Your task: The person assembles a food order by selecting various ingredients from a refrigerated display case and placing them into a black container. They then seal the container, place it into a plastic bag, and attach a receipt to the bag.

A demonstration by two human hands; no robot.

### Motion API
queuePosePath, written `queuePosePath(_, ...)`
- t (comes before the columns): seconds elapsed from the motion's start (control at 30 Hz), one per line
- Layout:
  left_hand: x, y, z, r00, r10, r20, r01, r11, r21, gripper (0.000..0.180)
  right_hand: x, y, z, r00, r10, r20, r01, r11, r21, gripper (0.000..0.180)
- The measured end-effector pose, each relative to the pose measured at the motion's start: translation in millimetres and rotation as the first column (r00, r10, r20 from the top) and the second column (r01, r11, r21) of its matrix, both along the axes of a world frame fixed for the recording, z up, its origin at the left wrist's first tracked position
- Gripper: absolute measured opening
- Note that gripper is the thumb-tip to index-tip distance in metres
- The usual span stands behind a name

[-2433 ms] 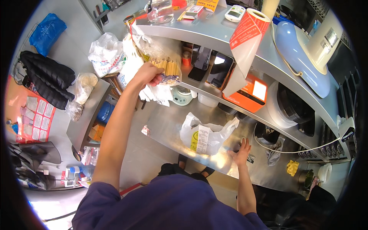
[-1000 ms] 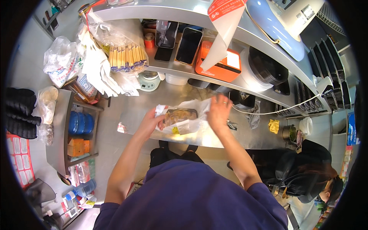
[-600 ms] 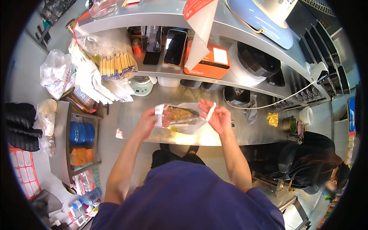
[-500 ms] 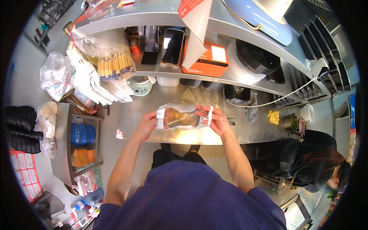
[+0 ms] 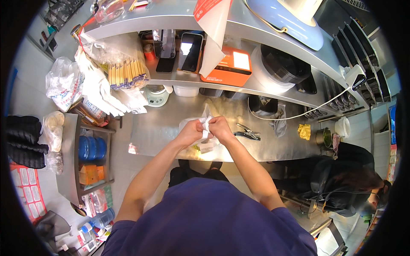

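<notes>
My left hand (image 5: 191, 133) and my right hand (image 5: 221, 129) meet over the metal counter, fingers pinched on the white handles of a thin plastic bag (image 5: 206, 123). The handles are drawn together between my fingertips. Beneath my hands, the body of the bag rests low at the counter, with a pale slip or label (image 5: 206, 147) showing under it. My hands and the gathered plastic hide most of what the bag holds. To the right of my right hand lies a metal, plier-like tool (image 5: 247, 132) with a dark part beside it.
Bundled wooden chopsticks (image 5: 127, 76) and white bags stand at the left. A shelf beyond the counter carries phones (image 5: 190, 52), an orange box-shaped device (image 5: 230, 66) and a black-lidded white cooker (image 5: 284, 64). A white cable crosses the right side. A person in black (image 5: 341, 179) is at the right.
My hands have come together from opposite ends of the bag, bringing its two handles to the middle. The food seen inside before is now covered, and the metal tool has come into view.
</notes>
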State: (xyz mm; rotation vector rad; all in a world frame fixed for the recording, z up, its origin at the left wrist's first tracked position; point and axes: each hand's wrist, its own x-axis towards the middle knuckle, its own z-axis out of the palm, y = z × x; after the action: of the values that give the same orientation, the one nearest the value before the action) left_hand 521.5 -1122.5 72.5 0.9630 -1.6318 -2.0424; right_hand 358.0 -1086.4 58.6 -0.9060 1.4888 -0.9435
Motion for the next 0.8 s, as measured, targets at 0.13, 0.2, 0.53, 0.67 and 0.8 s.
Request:
queuePosePath(0.13, 14.3, 0.2, -32.2, 0.791, 0.519, 0.325, -0.077, 0.610, -0.788, 0.020, -20.2, 9.3, -31.0, 0.658, -0.214, -0.722, -0.098, 0.926, -0.364, 0.016)
queuePosePath(0.2, 29.8, 0.5, -57.1, 0.776, 0.504, 0.379, -0.133, 0.718, -0.683, 0.016, -32.7, 25.6, -65.9, 0.852, -0.232, -0.469, 0.120, 0.959, -0.256, 0.010)
queuePosePath(0.53, 79.1, 1.5, -194.0, 0.406, 0.896, -0.177, -0.031, 0.208, 0.978, 0.006, -57.2, 43.3, -155.7, -0.052, -0.172, 0.984, 0.313, 0.933, 0.179, 0.010)
queuePosePath(0.67, 49.2, -9.4, -110.5, 0.591, 0.796, -0.136, -0.425, 0.449, 0.786, 0.015, -30.5, -1.8, -45.5, 0.526, -0.400, 0.751, 0.417, 0.890, 0.183, 0.024)
queuePosePath(0.8, 11.2, -49.2, -52.9, 0.951, 0.279, -0.135, -0.195, 0.877, 0.439, 0.041, -36.5, -73.7, -38.6, 0.903, 0.284, -0.323, -0.385, 0.870, -0.310, 0.040)
